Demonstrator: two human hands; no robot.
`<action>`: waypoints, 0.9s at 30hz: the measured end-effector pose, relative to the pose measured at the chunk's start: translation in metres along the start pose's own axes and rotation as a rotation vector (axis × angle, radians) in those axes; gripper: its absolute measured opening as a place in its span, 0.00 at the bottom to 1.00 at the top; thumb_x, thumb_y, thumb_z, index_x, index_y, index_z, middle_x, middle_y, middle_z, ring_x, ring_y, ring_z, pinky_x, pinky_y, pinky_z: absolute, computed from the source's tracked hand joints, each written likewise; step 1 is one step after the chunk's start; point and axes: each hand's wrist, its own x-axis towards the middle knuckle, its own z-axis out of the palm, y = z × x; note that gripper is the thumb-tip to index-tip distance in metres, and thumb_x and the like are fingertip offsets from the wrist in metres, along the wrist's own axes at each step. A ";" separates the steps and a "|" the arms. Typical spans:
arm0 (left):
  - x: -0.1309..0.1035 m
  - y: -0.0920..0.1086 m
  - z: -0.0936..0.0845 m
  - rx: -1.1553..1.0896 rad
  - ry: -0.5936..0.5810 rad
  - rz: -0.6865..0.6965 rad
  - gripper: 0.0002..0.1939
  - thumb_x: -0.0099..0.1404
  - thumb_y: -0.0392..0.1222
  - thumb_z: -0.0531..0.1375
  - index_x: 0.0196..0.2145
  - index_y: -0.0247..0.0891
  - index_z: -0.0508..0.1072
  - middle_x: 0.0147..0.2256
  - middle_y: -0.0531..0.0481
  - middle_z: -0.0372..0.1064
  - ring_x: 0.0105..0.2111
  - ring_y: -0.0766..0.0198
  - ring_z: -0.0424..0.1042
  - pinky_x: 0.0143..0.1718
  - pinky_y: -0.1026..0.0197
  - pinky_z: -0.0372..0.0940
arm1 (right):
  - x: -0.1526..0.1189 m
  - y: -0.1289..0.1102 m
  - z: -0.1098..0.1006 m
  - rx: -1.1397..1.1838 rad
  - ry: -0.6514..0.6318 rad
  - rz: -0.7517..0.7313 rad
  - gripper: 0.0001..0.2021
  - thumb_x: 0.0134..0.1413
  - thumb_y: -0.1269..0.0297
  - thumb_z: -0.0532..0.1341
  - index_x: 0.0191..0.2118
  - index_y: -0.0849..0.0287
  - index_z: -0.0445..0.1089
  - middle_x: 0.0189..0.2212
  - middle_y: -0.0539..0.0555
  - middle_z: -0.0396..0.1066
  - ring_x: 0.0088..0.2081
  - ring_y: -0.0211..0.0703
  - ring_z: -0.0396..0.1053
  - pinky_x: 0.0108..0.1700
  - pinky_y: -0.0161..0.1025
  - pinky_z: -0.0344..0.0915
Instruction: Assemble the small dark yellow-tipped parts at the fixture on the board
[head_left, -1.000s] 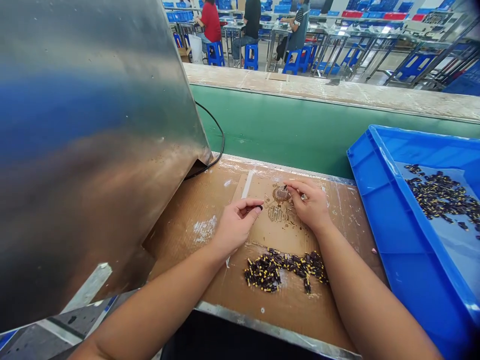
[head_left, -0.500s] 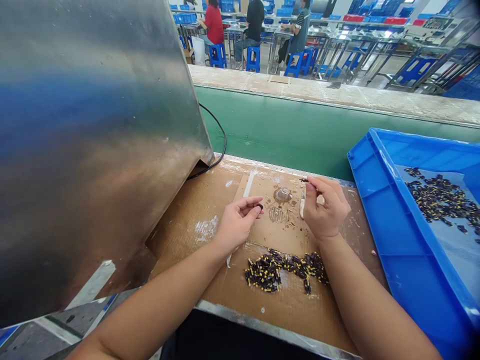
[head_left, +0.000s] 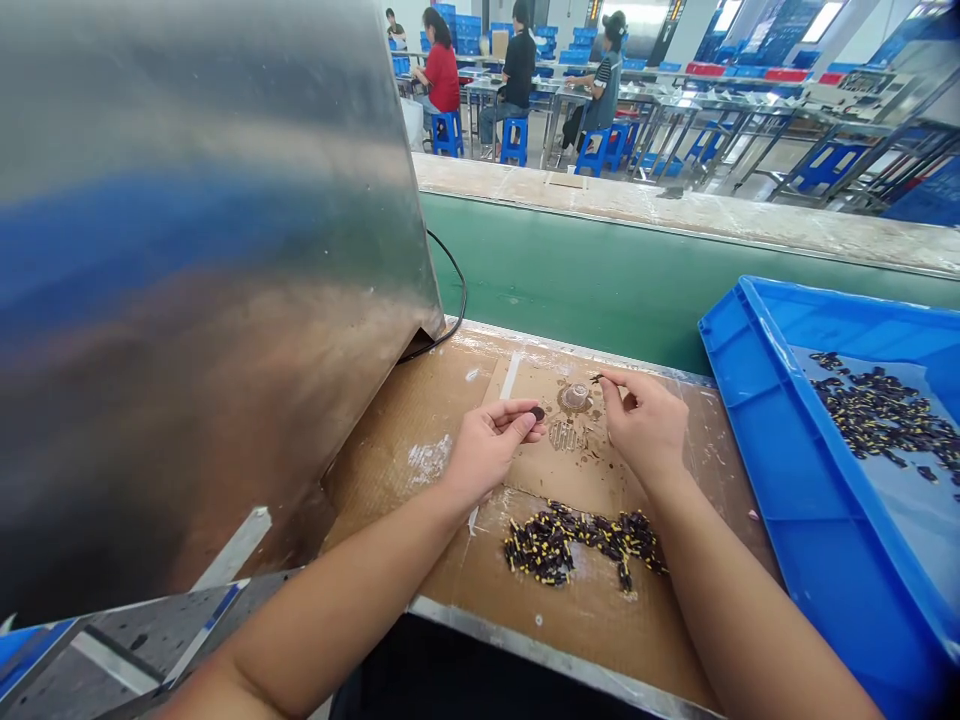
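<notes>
Between the thumb and fingers of my left hand (head_left: 491, 445) is a small round black piece (head_left: 537, 412). My right hand (head_left: 649, 420) pinches a tiny dark part (head_left: 597, 379) at its fingertips; its exact shape is too small to make out. Just left of and below that part, a small clear plastic cup (head_left: 576, 396) stands on the cardboard amid brown wet-looking stains. Nearer to me lies a heap of small black parts with yellow tips (head_left: 541, 548), its right end partly hidden by my right forearm.
A blue bin (head_left: 757, 400) on the right holds many similar black and yellow parts (head_left: 892, 410) on a pale sheet. To the left rises a large metal panel (head_left: 225, 250), with a black cable (head_left: 463, 290) beside it. Several people sit beyond the green belt (head_left: 562, 265).
My right hand has moved left, bringing its part closer to the clear cup. The round piece in my left hand now shows more of its flat face. The camera view has tilted up slightly.
</notes>
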 end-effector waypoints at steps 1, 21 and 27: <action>0.000 0.000 0.000 0.000 -0.003 0.001 0.10 0.62 0.40 0.69 0.42 0.38 0.81 0.38 0.42 0.81 0.37 0.59 0.80 0.47 0.51 0.77 | 0.001 -0.002 -0.003 0.017 -0.013 0.055 0.10 0.64 0.59 0.61 0.42 0.54 0.80 0.32 0.52 0.79 0.28 0.43 0.72 0.35 0.42 0.68; -0.018 -0.003 -0.008 0.751 -0.269 1.013 0.19 0.67 0.26 0.62 0.53 0.41 0.77 0.45 0.44 0.77 0.45 0.64 0.77 0.49 0.61 0.75 | -0.053 -0.058 -0.048 1.492 -0.453 1.079 0.09 0.61 0.59 0.67 0.40 0.54 0.66 0.41 0.57 0.79 0.24 0.31 0.65 0.20 0.25 0.53; -0.015 0.004 -0.005 0.711 -0.225 0.827 0.11 0.67 0.31 0.64 0.43 0.43 0.82 0.42 0.46 0.78 0.41 0.65 0.78 0.45 0.60 0.76 | -0.056 -0.057 -0.046 1.499 -0.463 1.055 0.08 0.60 0.61 0.66 0.39 0.56 0.68 0.38 0.55 0.78 0.24 0.31 0.67 0.19 0.24 0.51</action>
